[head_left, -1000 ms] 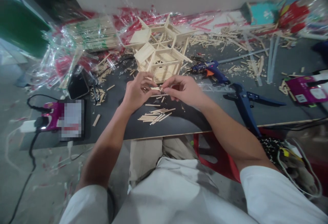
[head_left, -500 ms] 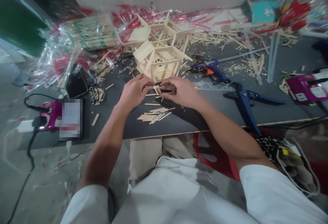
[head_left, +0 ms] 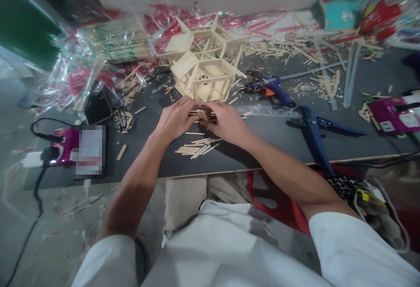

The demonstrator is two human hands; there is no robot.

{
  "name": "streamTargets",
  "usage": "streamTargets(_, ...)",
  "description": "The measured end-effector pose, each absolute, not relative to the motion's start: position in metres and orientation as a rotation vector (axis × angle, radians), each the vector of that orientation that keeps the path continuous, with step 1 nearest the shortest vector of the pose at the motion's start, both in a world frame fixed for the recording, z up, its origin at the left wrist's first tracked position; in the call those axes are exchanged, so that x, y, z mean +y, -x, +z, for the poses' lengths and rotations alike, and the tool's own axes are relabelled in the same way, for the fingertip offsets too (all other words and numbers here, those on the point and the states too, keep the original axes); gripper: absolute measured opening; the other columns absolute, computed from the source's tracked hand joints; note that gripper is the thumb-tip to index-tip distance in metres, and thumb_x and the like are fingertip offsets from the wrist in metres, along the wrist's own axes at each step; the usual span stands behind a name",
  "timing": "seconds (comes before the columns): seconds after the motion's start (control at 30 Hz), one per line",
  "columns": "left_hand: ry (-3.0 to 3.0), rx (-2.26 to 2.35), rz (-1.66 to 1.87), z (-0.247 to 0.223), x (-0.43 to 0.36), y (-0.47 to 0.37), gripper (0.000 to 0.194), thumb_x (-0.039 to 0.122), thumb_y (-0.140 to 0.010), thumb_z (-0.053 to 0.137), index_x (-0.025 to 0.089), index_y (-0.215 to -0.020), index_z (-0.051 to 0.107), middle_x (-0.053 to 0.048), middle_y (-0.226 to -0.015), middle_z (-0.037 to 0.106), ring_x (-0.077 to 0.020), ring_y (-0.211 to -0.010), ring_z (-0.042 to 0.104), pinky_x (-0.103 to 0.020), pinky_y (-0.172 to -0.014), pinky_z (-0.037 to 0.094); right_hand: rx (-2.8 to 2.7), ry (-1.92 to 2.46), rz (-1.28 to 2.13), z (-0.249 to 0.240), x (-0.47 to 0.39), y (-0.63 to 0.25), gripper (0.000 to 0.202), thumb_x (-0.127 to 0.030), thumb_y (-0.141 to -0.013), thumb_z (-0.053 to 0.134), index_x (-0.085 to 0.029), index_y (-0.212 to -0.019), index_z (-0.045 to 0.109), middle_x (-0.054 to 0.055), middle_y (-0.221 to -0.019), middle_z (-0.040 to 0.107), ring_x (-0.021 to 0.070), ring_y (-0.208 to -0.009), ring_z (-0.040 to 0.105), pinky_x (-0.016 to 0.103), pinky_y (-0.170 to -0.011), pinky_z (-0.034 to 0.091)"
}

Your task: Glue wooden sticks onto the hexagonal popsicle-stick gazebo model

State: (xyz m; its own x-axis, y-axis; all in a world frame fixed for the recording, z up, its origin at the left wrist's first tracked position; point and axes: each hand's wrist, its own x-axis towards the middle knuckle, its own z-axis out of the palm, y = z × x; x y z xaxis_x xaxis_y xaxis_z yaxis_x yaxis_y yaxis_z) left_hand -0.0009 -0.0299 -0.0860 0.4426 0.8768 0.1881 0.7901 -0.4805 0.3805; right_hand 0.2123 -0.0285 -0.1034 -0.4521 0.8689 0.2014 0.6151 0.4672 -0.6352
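My left hand (head_left: 176, 117) and my right hand (head_left: 227, 123) meet at the front of a pale wooden stick frame (head_left: 206, 70), with fingers curled inward. Between their fingertips are several short wooden sticks (head_left: 202, 114), partly covered by the fingers. Both hands appear closed on these sticks; the exact grip is hidden. Just nearer to me, a loose pile of cut wooden sticks (head_left: 197, 148) lies on the dark tabletop (head_left: 256, 147). The frame has open, many-sided cells and a few solid flaps, and stands beyond my fingertips.
Right of the frame lie a blue glue gun (head_left: 277, 90), a clear ruler (head_left: 262, 111) and blue-handled cutters (head_left: 313, 131). A phone (head_left: 90, 151) and a purple power strip (head_left: 64, 147) sit at left. Plastic-wrapped stick bundles (head_left: 114, 42) and wood scraps line the back.
My right hand has shifted slightly left, closer to my left hand. More sticks now show between the fingers. The frame and the near pile stay put.
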Motion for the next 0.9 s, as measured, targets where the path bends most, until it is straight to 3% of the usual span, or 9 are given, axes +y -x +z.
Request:
streamTargets(0.17,-2.475,1.402,0.529,-0.0841,-0.0301,0.0008,0.028,0.035,-0.101,0.069,0.02,-0.124,0.069,-0.011,-0.124,0.072,-0.0252,-0.102,0.071,-0.032,-0.08,0.052,-2.118,1.193,0.771,-0.1032,-0.025,-0.2147,0.03,-0.02,-0.091,0.075,-0.017,-0.121,0.071,0.011,-0.108,0.076,0.0258,-0.095,0.071,0.037,-0.085,0.054)
streamTargets(0.43,-2.483,1.381,0.481,-0.0848,-0.0326,-0.0018,0.032,0.036,-0.103,0.066,0.022,-0.131,0.071,-0.01,-0.128,0.071,-0.0262,-0.108,0.071,-0.033,-0.083,0.055,-2.079,1.197,0.798,-0.1036,-0.0249,-0.2143,0.032,-0.012,-0.086,0.069,-0.015,-0.118,0.07,0.013,-0.112,0.078,0.0268,-0.097,0.073,0.039,-0.088,0.057)
streamTargets(0.67,-2.46,1.379,0.483,-0.0861,-0.0317,-0.0013,0.02,0.033,-0.103,0.066,0.021,-0.117,0.075,-0.009,-0.13,0.069,-0.0258,-0.112,0.072,-0.033,-0.084,0.055,-2.12,1.241,0.752,-0.1032,-0.0221,-0.2159,0.029,-0.017,-0.087,0.071,-0.015,-0.116,0.072,0.015,-0.114,0.077,0.0303,-0.105,0.073,0.042,-0.093,0.057)
streamTargets(0.9,-2.382,1.361,0.5,-0.0855,-0.0303,-0.0015,0.015,0.029,-0.1,0.07,0.018,-0.109,0.071,-0.01,-0.128,0.069,-0.0223,-0.099,0.072,-0.033,-0.081,0.054,-2.147,1.199,0.742,-0.1049,-0.0203,-0.2182,0.029,-0.015,-0.085,0.073,-0.017,-0.113,0.073,0.013,-0.113,0.077,0.0293,-0.105,0.072,0.041,-0.094,0.055)
